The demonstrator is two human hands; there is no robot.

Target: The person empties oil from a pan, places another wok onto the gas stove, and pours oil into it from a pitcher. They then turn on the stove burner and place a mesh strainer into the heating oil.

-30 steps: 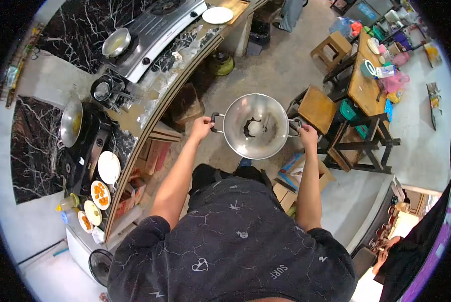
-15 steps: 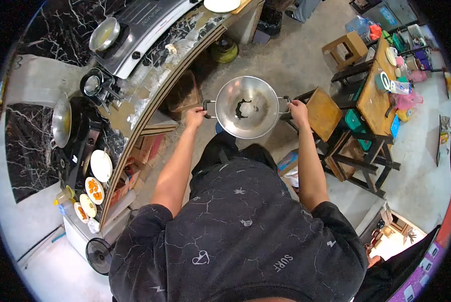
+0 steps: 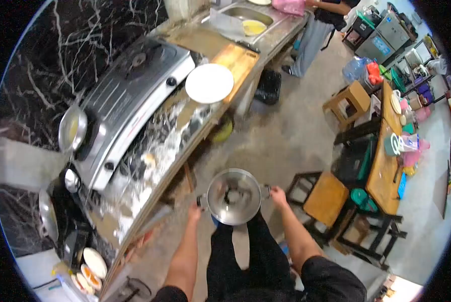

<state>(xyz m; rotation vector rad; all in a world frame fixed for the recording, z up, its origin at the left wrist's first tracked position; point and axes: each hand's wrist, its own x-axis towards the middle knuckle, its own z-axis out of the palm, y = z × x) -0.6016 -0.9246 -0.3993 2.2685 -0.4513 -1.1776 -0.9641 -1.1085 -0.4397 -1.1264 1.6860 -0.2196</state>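
Observation:
A round stainless steel wok [image 3: 234, 197] with two dark side handles is held out in front of my legs, above the floor. My left hand [image 3: 195, 210] is closed on its left handle. On the other side, my right hand [image 3: 277, 195] grips the right handle. Dark marks and bright reflections show on the wok's inner surface; I cannot tell what the marks are. To the left runs the counter edge [image 3: 160, 196], apart from the wok. A wooden stool [image 3: 326, 199] stands to the right of my right hand.
A gas stove [image 3: 130, 95] sits on the marble counter, which is smeared with white residue. Beyond it are a white plate [image 3: 209, 83], a wooden cutting board [image 3: 241, 63] and a sink [image 3: 268, 19]. Another person [image 3: 311, 38] stands there. A wooden table [image 3: 381, 176] is at right.
My view has tilted up and shifted forward, bringing the sink and the other person into sight. The wok now appears lower in view, still held by both hands.

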